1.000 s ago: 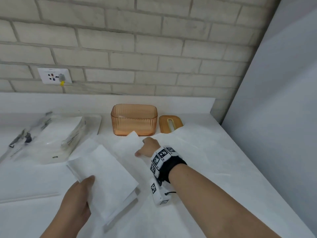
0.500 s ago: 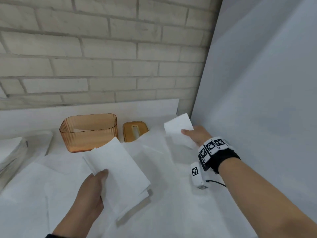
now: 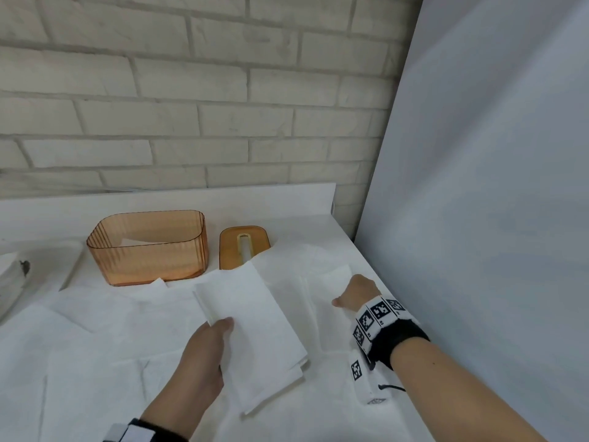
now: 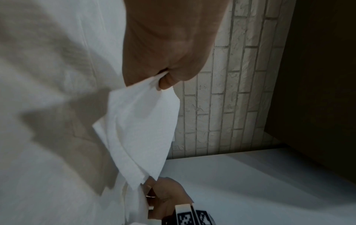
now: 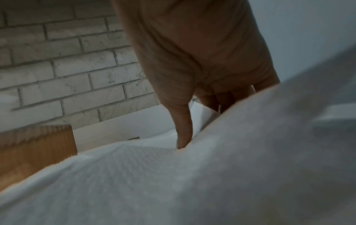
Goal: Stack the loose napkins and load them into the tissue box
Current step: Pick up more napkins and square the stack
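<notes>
My left hand (image 3: 213, 342) grips a stack of white napkins (image 3: 255, 327) by its near left edge, thumb on top, a little above the table. The left wrist view shows the thumb pinching the stack (image 4: 138, 129). My right hand (image 3: 353, 291) is low at the right and pinches a single napkin (image 3: 331, 279), with the thumb on top (image 5: 183, 137) and the fingers behind its raised edge. The orange ribbed tissue box (image 3: 149, 247) stands open at the back. Its slotted lid (image 3: 243, 247) lies beside it on the right.
Loose white napkins (image 3: 95, 346) cover the white table. A brick wall runs behind and a grey panel (image 3: 478, 218) closes off the right side. At the far left edge lies a packet of napkins (image 3: 12, 275).
My right hand picked a napkin up near the box, carried it right, and now has it down low by the table. The left hand keeps its stack.
</notes>
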